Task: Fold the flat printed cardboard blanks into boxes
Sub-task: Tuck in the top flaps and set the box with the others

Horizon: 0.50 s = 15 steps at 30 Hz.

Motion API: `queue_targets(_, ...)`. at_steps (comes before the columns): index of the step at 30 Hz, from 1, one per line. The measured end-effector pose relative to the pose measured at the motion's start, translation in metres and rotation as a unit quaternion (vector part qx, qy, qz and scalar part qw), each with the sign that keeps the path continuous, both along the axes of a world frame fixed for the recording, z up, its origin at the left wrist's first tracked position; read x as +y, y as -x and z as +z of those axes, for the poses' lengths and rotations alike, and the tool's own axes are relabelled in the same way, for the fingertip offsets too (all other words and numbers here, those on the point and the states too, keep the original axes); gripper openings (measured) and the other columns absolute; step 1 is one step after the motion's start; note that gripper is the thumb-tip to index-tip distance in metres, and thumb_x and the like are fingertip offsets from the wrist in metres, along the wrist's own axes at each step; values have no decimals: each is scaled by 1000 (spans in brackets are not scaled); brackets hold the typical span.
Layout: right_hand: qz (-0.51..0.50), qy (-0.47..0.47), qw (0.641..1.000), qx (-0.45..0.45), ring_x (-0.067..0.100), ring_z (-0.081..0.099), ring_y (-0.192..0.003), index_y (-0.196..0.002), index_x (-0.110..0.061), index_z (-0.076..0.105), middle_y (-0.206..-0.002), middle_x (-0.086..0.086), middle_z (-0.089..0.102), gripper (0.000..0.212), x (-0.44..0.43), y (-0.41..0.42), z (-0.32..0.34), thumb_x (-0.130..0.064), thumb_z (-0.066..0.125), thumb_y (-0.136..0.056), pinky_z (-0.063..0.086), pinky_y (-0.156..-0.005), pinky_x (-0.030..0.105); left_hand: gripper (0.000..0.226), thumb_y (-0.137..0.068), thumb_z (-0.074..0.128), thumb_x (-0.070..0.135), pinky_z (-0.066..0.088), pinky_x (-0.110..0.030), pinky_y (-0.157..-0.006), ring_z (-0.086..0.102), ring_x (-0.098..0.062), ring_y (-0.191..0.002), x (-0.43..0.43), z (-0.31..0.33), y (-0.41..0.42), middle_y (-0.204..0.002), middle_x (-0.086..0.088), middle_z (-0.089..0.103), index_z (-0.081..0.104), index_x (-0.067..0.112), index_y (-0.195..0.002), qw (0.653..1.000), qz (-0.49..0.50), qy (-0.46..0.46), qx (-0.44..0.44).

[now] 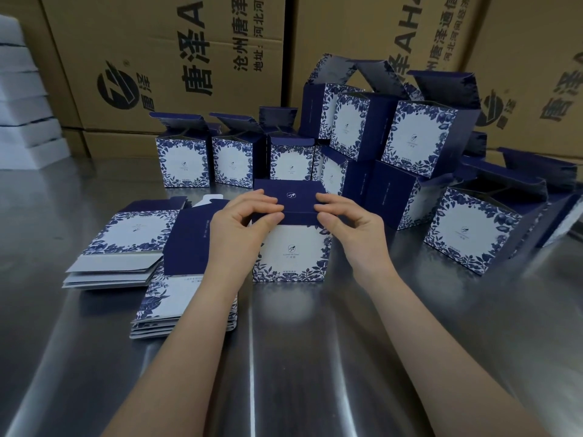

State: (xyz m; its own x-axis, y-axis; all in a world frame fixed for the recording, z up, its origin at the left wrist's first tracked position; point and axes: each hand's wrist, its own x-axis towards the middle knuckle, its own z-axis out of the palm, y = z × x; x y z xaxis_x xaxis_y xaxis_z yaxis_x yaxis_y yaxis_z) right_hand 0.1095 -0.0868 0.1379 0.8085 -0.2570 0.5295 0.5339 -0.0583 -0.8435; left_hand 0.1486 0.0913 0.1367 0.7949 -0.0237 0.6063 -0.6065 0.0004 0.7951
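A blue-and-white printed box (291, 250) stands upright on the steel table (315, 357) in front of me. Its dark blue lid flap is folded over the top. My left hand (243, 222) pinches the lid's front left corner, thumb under the tuck flap and fingers on top. My right hand (347, 220) pinches the front right corner the same way. Two stacks of flat printed blanks (126, 244) (164, 307) lie to the left of the box, partly hidden by my left forearm.
Several folded boxes with open lids (186, 162) stand in a row behind, and more are piled at the right (419, 143) (473, 234). Large brown cartons (176, 58) form a wall at the back. White foam slabs (22, 115) are stacked at far left.
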Motion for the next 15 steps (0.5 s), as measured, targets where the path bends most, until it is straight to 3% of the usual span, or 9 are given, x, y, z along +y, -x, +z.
queue_targets(4,5,30,1000,3,7,62,-114,-90,-20,75,-119,-3,68,22,-3,1,-2,1,68,-86,52,-84,21,27,-82,75,3,44,-21,-103,53,4,-123,1,0,2,-109,14,71,75,30,-87,999,-37,12,29)
queue_targets(7,-26,89,996,1,7,56,-123,-96,-26,74,-126,-7,65,23,-2,1,-6,-6,72,-85,50,-91,30,31,-84,73,5,42,-24,-109,50,4,-127,4,0,4,-126,16,65,73,28,-105,997,-49,29,60)
queue_targets(10,-94,146,984,-24,6,56,-121,-97,-34,70,-124,-15,63,26,3,-1,-9,-12,75,-84,48,-86,24,38,-89,70,6,41,-33,-111,51,0,-128,3,-1,5,-136,12,60,66,26,-122,996,-40,26,82)
queue_targets(12,-148,186,970,-51,9,57,-118,-100,-31,71,-120,-19,62,25,6,-3,-11,-13,75,-84,48,-86,25,42,-91,67,7,43,-36,-110,54,-5,-127,0,-1,6,-135,8,61,63,27,-128,996,-19,26,86)
queue_targets(15,-218,234,945,-67,16,56,-117,-107,-17,72,-119,-14,60,24,6,-7,-14,-12,75,-84,50,-93,40,34,-94,63,8,48,-26,-101,61,-4,-113,-3,-2,4,-121,6,67,66,25,-123,995,68,14,68)
